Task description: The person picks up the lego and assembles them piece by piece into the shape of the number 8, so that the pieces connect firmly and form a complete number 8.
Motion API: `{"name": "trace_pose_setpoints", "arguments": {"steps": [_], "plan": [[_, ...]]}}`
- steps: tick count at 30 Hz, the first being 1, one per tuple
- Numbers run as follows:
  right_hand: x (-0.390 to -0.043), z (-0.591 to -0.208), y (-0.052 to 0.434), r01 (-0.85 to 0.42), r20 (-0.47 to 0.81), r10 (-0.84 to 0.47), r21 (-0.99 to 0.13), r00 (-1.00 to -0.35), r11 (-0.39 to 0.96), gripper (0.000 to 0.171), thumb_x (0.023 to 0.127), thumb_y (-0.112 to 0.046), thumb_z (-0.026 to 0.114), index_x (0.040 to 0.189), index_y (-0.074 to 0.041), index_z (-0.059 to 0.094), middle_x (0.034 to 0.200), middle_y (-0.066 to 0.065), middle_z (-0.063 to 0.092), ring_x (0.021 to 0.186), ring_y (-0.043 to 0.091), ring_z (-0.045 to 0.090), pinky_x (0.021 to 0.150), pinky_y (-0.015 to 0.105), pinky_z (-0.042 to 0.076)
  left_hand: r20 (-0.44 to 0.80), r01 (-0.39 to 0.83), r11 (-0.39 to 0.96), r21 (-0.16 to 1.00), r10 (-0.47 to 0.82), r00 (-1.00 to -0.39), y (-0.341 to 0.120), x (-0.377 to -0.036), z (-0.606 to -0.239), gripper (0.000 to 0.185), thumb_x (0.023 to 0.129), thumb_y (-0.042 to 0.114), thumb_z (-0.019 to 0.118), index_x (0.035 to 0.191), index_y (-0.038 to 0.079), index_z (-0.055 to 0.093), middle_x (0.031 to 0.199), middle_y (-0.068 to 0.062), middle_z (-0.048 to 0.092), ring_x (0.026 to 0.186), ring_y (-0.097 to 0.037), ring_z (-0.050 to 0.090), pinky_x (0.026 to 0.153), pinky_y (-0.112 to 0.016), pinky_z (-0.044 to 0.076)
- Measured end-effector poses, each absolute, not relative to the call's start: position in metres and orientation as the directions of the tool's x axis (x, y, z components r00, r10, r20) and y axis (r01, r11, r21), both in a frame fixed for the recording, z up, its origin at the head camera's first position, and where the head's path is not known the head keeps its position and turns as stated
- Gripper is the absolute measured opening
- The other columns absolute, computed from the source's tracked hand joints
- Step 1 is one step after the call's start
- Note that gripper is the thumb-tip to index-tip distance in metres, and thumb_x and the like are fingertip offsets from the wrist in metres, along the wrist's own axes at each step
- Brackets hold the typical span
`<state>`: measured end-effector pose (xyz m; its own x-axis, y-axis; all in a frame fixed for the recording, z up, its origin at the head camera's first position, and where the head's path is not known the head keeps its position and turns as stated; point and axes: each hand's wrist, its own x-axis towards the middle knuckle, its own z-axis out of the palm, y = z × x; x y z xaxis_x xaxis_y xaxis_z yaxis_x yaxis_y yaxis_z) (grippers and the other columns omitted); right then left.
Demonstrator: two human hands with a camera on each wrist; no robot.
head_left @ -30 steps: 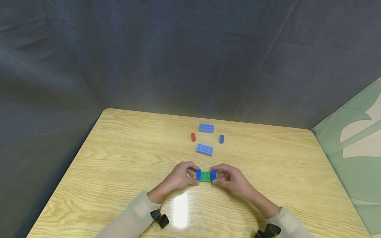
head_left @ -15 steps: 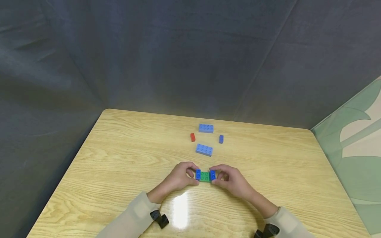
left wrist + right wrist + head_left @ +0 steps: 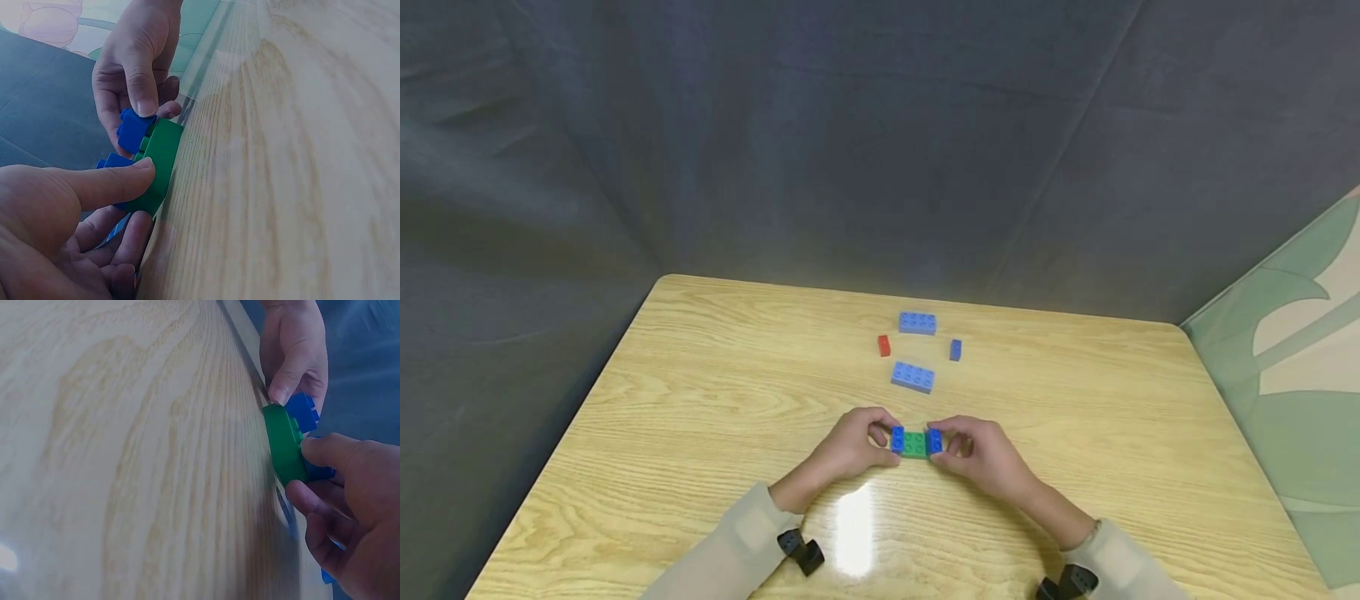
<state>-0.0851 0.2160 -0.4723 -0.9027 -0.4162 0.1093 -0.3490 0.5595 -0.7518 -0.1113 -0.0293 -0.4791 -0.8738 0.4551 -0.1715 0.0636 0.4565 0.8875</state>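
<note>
In the head view a green brick (image 3: 914,446) lies flat on the wooden table, a small blue brick at each end of its top. My left hand (image 3: 850,448) pinches the left blue brick (image 3: 898,439) between thumb and fingers, the thumb also reaching the green brick's side in the left wrist view. At the other end my right hand (image 3: 988,454) pinches the right blue brick (image 3: 934,441). That brick looks slightly tilted against the green one (image 3: 164,147) in the left wrist view; whether it is fully seated I cannot tell. Green studs show between the two blue bricks.
Beyond the hands lie two larger light-blue bricks, a nearer one (image 3: 913,377) and a farther one (image 3: 917,323). Between them sit a small red brick (image 3: 883,346) and a small blue brick (image 3: 956,350). A dark curtain (image 3: 880,150) hangs behind the table's far edge.
The view has drifted very slightly, shifting everything a little to the left. Both hands keep their hold on the bricks, with no other visible movement.
</note>
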Motion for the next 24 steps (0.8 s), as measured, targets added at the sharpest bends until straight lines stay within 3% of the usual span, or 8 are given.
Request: {"name": "trace_pose_setpoints", "arguments": {"steps": [11, 24], "plan": [[-0.0875, -0.4726, 0.2132, -0.354, 0.089, -0.429, -0.726, -0.899, 0.590, 0.036, 0.081, -0.002, 0.085, 0.115, 0.000, 0.073, 0.088, -0.001, 0.071, 0.069, 0.004, 0.061, 0.060, 0.023, 0.053, -0.180, 0.054, 0.457, 0.888, 0.452, -0.874, -0.0282, -0.1124, -0.4800, 0.036, 0.079, 0.008, 0.088, 0.111, 0.007, 0.071, 0.091, 0.001, 0.066, 0.084, -0.014, 0.059, 0.073, -0.031, 0.049], [-0.0879, -0.4750, 0.2091, -0.280, 0.013, -0.405, -0.743, -0.914, 0.608, 0.036, 0.081, -0.002, 0.084, 0.115, -0.001, 0.073, 0.074, -0.006, 0.063, 0.058, 0.003, 0.054, 0.052, 0.022, 0.048, -0.178, 0.053, 0.452, 0.890, 0.454, -0.873, -0.0295, -0.1113, -0.4784, 0.037, 0.080, 0.008, 0.087, 0.113, 0.006, 0.071, 0.093, 0.000, 0.066, 0.084, -0.014, 0.059, 0.074, -0.032, 0.049]]}}
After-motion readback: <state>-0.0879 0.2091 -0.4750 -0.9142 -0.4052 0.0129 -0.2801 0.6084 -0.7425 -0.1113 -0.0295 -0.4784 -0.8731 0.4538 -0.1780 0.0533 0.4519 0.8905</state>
